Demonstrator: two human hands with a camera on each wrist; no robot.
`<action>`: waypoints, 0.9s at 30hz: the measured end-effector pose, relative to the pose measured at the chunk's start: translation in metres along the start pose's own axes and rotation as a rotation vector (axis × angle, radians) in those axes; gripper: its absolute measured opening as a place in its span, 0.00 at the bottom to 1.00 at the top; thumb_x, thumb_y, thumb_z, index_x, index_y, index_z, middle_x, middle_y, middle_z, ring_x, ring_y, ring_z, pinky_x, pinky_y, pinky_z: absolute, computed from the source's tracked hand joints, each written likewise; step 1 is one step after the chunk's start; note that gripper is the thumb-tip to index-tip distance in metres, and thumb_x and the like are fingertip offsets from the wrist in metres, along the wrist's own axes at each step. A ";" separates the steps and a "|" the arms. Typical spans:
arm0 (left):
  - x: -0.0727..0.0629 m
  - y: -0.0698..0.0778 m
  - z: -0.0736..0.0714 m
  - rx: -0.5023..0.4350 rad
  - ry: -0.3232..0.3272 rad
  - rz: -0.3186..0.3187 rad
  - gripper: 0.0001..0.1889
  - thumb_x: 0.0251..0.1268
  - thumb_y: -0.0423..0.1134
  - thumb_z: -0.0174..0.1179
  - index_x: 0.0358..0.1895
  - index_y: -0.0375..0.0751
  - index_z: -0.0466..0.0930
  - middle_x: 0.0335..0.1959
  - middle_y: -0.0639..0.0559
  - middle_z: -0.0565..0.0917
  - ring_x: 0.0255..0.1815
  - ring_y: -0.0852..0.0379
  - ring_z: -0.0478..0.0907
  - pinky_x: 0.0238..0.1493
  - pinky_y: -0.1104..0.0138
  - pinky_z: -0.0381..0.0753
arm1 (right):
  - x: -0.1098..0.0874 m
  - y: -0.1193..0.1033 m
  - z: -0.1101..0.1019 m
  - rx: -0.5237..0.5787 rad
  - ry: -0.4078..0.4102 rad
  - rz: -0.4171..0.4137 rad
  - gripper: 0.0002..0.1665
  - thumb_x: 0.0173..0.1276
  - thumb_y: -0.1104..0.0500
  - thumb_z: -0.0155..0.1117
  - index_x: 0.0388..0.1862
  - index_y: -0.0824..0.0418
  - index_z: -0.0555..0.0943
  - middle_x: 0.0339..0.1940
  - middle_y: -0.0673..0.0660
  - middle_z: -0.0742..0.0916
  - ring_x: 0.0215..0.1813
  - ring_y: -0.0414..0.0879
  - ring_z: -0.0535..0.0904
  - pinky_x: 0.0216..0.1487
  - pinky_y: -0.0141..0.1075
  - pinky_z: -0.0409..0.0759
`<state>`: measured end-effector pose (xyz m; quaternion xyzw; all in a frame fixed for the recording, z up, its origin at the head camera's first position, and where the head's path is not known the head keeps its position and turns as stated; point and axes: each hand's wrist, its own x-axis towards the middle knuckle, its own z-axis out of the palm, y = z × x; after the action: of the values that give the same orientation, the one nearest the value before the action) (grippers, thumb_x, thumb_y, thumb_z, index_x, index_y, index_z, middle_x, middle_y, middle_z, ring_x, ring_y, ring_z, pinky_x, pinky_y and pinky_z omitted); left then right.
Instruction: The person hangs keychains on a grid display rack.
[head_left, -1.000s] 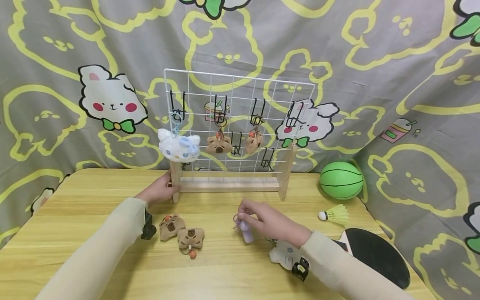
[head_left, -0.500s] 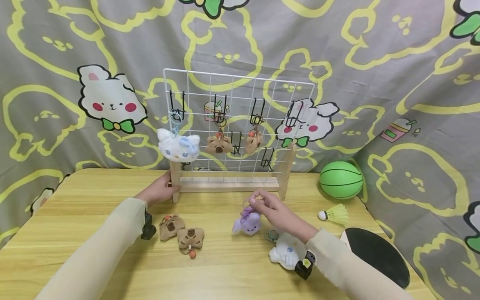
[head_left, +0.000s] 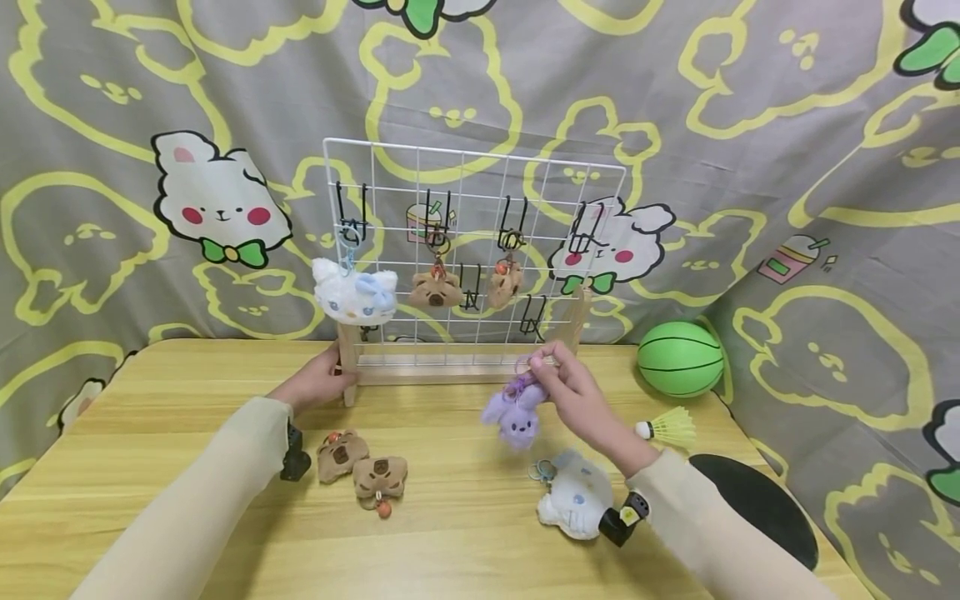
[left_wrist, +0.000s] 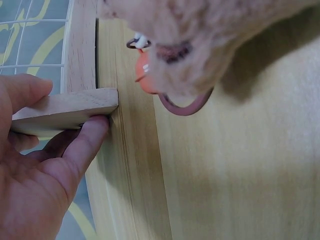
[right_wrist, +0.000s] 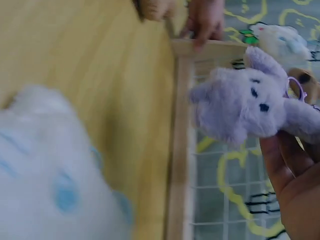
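My right hand [head_left: 576, 392] pinches the ring of a purple plush bunny keychain [head_left: 517, 421], which hangs in the air before the rack's lower right part. The bunny's face shows close up in the right wrist view. With my left hand [head_left: 313, 382] I grip the wooden left foot [left_wrist: 70, 107] of a white wire grid rack [head_left: 461, 154], thumb on one side and fingers on the other. On the rack's black hooks hang a white plush cat keychain [head_left: 354, 293] and two brown plush keychains, one in the middle [head_left: 437, 289] and one to its right [head_left: 506, 283].
Two brown plush keychains [head_left: 380, 477] lie on the table [head_left: 450, 542] near my left forearm. A white plush keychain [head_left: 576, 496] lies below my right hand. At the right are a green ball [head_left: 681, 358], a shuttlecock [head_left: 667, 427] and a black paddle [head_left: 757, 508], partly behind my sleeve.
My right hand has lifted the purple bunny keychain off the table and carried it up and rightward toward the rack. My left hand keeps its grip on the rack's foot.
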<state>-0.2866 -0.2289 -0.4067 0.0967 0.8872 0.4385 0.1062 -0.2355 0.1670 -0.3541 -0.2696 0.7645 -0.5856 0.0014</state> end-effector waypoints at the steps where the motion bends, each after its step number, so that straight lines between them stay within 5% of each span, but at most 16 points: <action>1: 0.000 0.000 0.000 0.002 0.002 0.002 0.44 0.80 0.33 0.50 0.83 0.24 0.29 0.81 0.18 0.49 0.79 0.20 0.58 0.76 0.34 0.67 | 0.002 -0.003 -0.003 -0.013 0.027 -0.006 0.14 0.86 0.64 0.42 0.54 0.77 0.67 0.41 0.79 0.87 0.35 0.35 0.88 0.37 0.31 0.89; 5: -0.001 -0.001 0.000 0.009 0.004 0.011 0.44 0.79 0.33 0.50 0.83 0.25 0.29 0.81 0.18 0.49 0.79 0.20 0.58 0.77 0.34 0.66 | 0.008 -0.017 -0.020 -0.054 0.115 -0.035 0.14 0.86 0.62 0.43 0.54 0.76 0.67 0.41 0.71 0.90 0.36 0.36 0.88 0.36 0.31 0.89; 9: 0.000 -0.001 0.000 0.003 0.000 0.012 0.44 0.80 0.34 0.50 0.83 0.26 0.28 0.82 0.18 0.48 0.79 0.20 0.58 0.77 0.34 0.66 | 0.015 -0.033 -0.039 -0.068 0.191 -0.073 0.17 0.87 0.58 0.43 0.55 0.75 0.67 0.38 0.51 0.92 0.39 0.37 0.90 0.45 0.34 0.91; 12: 0.000 0.000 0.000 0.001 -0.003 0.006 0.43 0.80 0.34 0.49 0.83 0.26 0.28 0.82 0.19 0.48 0.79 0.20 0.57 0.77 0.34 0.66 | 0.022 -0.044 -0.052 -0.049 0.259 -0.109 0.16 0.88 0.55 0.44 0.53 0.69 0.68 0.35 0.42 0.92 0.38 0.36 0.90 0.42 0.32 0.90; 17: -0.001 0.002 -0.001 -0.001 -0.008 0.000 0.43 0.81 0.35 0.49 0.83 0.25 0.29 0.82 0.19 0.47 0.80 0.20 0.56 0.77 0.33 0.65 | 0.036 -0.057 -0.069 0.029 0.359 -0.167 0.08 0.87 0.53 0.46 0.48 0.55 0.69 0.33 0.43 0.93 0.36 0.36 0.91 0.35 0.30 0.88; 27: -0.002 0.002 -0.002 -0.020 -0.009 0.000 0.44 0.81 0.34 0.49 0.84 0.29 0.27 0.83 0.20 0.47 0.80 0.21 0.57 0.77 0.34 0.66 | 0.059 -0.067 -0.085 0.067 0.446 -0.175 0.08 0.87 0.52 0.46 0.48 0.54 0.67 0.32 0.42 0.94 0.36 0.33 0.90 0.33 0.24 0.83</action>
<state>-0.2853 -0.2302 -0.4038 0.0975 0.8823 0.4469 0.1113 -0.2860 0.2074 -0.2491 -0.1986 0.6995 -0.6537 -0.2094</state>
